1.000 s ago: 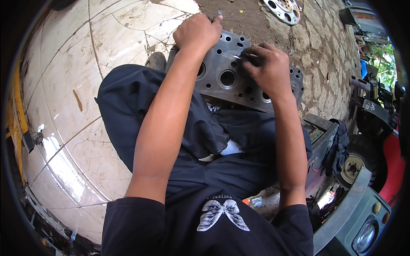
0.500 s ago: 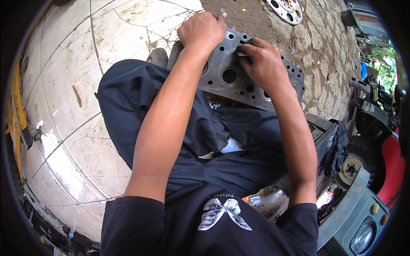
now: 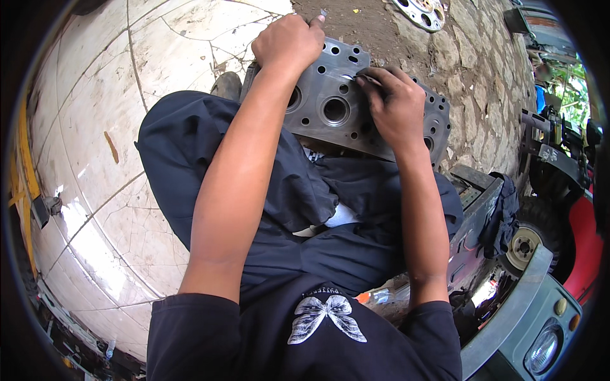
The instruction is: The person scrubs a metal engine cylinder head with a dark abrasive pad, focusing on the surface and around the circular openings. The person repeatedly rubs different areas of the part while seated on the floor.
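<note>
A grey metal cylinder head with several round holes lies tilted in front of my crossed legs. Over its far left end rests my left hand, fingers curled down around the edge and thumb sticking out. My right hand is on the flat face, right of a large round port. Its fingers are bent and its fingertips pressed together against the metal. Whatever they pinch is dark and mostly hidden by the fingers.
A round metal plate with holes lies on the stony ground beyond. To my right stand a dark metal box with a dark cloth over it, a wheel and a green vehicle panel with a headlight. Cracked tiles spread left.
My right hand has shifted slightly over the metal face, its fingers now bent more toward the left. My left hand keeps its grip at the edge. The whole view has shifted a little.
</note>
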